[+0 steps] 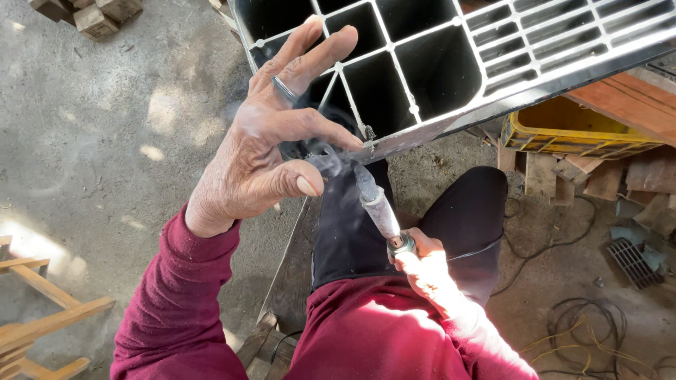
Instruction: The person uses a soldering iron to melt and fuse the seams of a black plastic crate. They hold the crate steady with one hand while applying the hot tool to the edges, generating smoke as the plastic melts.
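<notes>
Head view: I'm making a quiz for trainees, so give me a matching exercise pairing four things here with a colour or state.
Things:
1. left hand
2. right hand
3. plastic crate
4. bin

Descriptions:
A. yellow, on the ground
B. black, with a grid of compartments
C. open, fingers spread, ring on one finger
D. gripping a hot iron tool that smokes at the tip

Pairs: 1-C, 2-D, 3-B, 4-A
</notes>
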